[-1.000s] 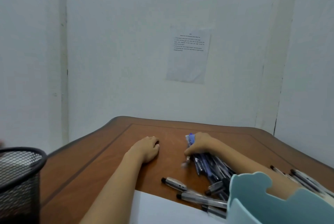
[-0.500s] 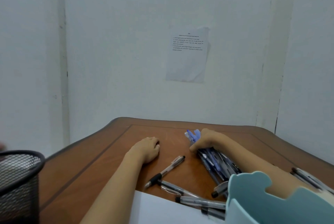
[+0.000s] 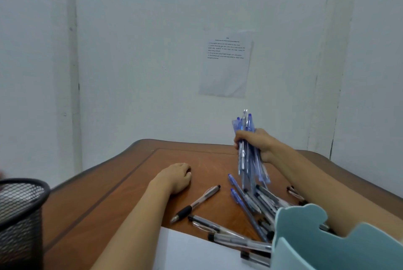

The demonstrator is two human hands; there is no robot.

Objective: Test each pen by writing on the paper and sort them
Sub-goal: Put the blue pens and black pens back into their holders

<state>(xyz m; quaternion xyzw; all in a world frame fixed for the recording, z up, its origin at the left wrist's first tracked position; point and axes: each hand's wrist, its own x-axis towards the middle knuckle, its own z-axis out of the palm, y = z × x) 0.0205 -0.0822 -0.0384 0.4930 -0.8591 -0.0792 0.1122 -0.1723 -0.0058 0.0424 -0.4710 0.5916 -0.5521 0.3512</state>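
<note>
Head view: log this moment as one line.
right hand: grips blue pen bundle above table | left hand: rests on table | loose pens: scattered on table

Single head-worn view, forward and down, close over the table (image 3: 130, 182)

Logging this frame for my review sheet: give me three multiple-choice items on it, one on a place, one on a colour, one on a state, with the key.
1. Where is the black mesh pen cup?
A. lower left of the view
B. far right
C. centre
2. What colour is the desk organiser?
A. red
B. pale teal
C. black
3. What is the right hand doing?
A. lying flat on the paper
B. gripping a bundle of blue pens above the table
C. hanging empty
Key: 1 A, it fills the lower left corner; 2 B, its walls are pale teal; 3 B, fingers wrap the pens.
</note>
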